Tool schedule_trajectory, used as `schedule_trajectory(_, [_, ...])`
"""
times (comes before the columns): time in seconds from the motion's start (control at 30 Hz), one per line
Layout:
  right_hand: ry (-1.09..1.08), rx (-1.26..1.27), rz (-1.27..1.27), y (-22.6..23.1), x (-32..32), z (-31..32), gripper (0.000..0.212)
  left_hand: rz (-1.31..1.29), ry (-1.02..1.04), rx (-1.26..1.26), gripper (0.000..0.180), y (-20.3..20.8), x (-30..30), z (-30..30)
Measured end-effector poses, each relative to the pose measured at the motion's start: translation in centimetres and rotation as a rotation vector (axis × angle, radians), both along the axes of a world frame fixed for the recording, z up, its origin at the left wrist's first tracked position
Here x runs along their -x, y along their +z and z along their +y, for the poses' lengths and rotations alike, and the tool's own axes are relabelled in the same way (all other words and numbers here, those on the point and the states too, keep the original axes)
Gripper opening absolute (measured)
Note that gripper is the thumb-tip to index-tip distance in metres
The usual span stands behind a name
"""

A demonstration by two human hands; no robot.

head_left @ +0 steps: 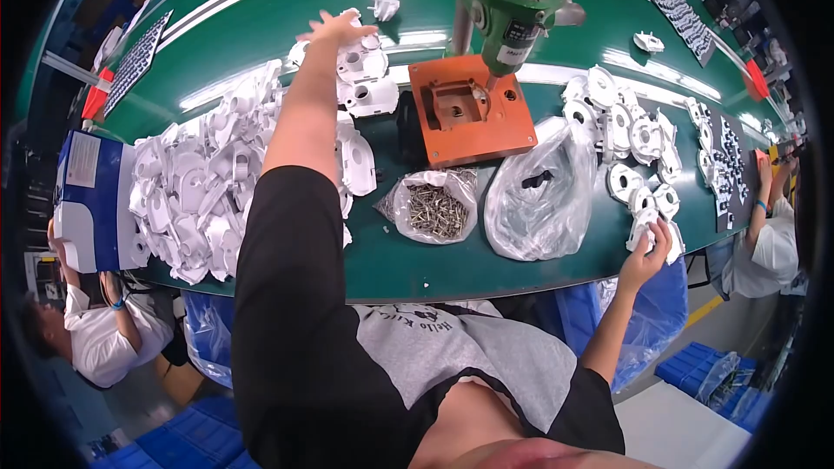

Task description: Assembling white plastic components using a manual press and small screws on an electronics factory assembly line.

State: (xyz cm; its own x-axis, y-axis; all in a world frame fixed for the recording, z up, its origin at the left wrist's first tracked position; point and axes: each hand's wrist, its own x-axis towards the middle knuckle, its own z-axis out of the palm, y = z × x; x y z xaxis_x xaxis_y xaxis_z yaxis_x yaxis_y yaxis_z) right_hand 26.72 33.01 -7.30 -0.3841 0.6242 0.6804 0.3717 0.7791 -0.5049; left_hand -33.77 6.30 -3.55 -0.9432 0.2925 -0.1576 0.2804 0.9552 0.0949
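My left arm stretches far forward. Its hand [336, 30] is over the far end of a row of white plastic housings [372, 97], fingers spread; whether it touches one is hard to see. At the bench's right front, my right hand [645, 262] has its fingers closed round a white plastic part [641, 227], beside a cluster of round white parts [645, 137]. Between my hands stands a green press [512, 22] over an orange fixture [473, 141] with a recessed cavity.
A large heap of white parts [195, 178] covers the left bench by a blue-and-white box [95, 200]. In front of the fixture lie a bag of screws [437, 211] and a clear plastic bag [543, 200]. Co-workers sit at left [109, 334] and right [764, 247].
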Motion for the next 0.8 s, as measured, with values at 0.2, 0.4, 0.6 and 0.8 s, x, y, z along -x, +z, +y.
schedule_trajectory(0.2, [0.031, -0.119, -0.239, -0.1, 3.6, 0.6, 0.036, -0.225, -0.262, -0.234, 0.082, -1.6, 2.7, -2.1])
schedule_trajectory(0.4, [-0.068, -0.170, -0.170, 0.3, 4.0, 1.8, 0.036, -0.227, -0.317, -0.195, 0.064, 0.7, -0.8, -3.6])
schedule_trajectory(0.6, [-0.513, -0.186, -0.292, -1.2, -2.2, 7.9, 0.050, -0.305, -0.319, -0.236, 0.052, 3.4, -3.3, -4.7])
schedule_trajectory(0.8, [-0.676, -0.035, -0.718, -3.5, -1.9, 10.2, 0.059, -0.043, -0.262, -0.035, 0.051, 2.3, -2.9, -5.9])
